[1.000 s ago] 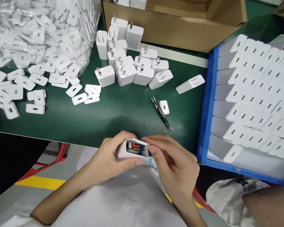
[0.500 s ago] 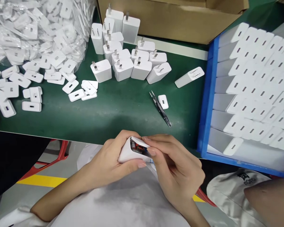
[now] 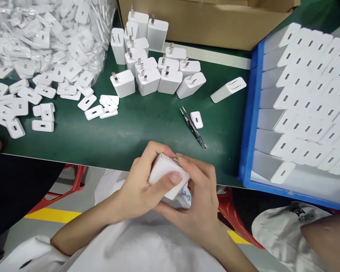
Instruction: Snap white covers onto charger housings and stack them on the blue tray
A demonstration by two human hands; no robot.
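Note:
Between my hands, in front of the bench edge, is a white charger [image 3: 167,173]. My left hand [image 3: 143,187] is closed round its left side, the thumb lying across its face. Fingers of my right hand [image 3: 200,189] press on its top end and right side, and the thumb reaches underneath. The end under my fingertips is mostly covered, so how the cap sits there is hidden. Beyond my hands, black tweezers [image 3: 193,128] lie on the green bench beside a single white end cap [image 3: 197,119] with a slot.
Several chargers with metal prongs [image 3: 149,81] stand at the back; another charger [image 3: 228,90] lies apart. A plastic bag of caps [image 3: 51,37] spills at left. A cardboard box [image 3: 209,26] is behind. The blue tray [image 3: 247,151] holds rows of chargers. Other people's arms [image 3: 325,238] show at the sides.
The charger has been turned, and its open end with the inner parts showing is now covered. My left thumb moved onto its face; my right hand shifted left and wrapped round it.

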